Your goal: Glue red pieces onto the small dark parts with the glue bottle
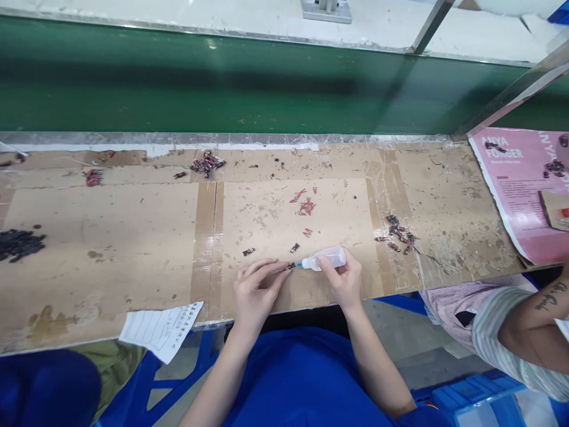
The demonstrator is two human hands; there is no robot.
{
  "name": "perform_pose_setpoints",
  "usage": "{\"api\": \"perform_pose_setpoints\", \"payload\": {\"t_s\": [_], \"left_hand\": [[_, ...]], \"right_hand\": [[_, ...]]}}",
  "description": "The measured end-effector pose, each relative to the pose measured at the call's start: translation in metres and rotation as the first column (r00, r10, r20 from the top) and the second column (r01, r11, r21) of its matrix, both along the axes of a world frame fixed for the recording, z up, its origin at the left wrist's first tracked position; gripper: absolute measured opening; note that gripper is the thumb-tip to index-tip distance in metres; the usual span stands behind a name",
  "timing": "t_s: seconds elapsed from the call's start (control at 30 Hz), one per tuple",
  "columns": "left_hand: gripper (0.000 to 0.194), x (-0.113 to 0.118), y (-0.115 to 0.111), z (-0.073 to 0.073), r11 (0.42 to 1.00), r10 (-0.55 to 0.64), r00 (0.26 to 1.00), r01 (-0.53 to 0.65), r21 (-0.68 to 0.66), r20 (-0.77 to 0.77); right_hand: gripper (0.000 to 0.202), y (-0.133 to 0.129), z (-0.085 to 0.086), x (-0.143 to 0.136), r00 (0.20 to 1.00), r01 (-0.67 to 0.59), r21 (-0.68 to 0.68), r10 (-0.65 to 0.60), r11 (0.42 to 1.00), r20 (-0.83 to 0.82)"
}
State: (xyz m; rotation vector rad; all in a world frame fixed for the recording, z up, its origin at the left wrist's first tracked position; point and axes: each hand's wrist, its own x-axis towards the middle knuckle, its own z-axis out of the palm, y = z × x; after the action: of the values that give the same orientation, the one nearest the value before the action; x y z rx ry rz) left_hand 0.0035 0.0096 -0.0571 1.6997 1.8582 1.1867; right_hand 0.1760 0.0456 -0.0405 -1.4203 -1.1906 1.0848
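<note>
Two bare hands nearly meet over a stained, taped brown cardboard sheet [164,237]. The left hand [256,286] pinches a tiny dark part [290,266] between its fingertips; they cover some of it, and its form is too small to make out. The right hand [345,276] grips a translucent, rounded plastic bottle [334,255], its base partly hidden by fingers, its thin blue nozzle [299,264] at the part; whether they touch is unclear. Beyond lie slim red-and-black pieces [306,206], loosely heaped. A co-worker's pale striped sleeve [486,329] shows at right, the person mostly cut off.
</note>
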Motion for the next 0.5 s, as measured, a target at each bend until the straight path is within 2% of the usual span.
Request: {"api": "perform_pose_setpoints", "payload": {"t_s": [0.5], "left_hand": [[0.007,0.0006,0.0000,-0.0013,1.000,-0.008,1.000,0.008,0.027,-0.009]], "right_hand": [[0.021,0.0008,0.0025,-0.0006,0.999,-0.006,-0.025,0.005,1.000,-0.033]]}}
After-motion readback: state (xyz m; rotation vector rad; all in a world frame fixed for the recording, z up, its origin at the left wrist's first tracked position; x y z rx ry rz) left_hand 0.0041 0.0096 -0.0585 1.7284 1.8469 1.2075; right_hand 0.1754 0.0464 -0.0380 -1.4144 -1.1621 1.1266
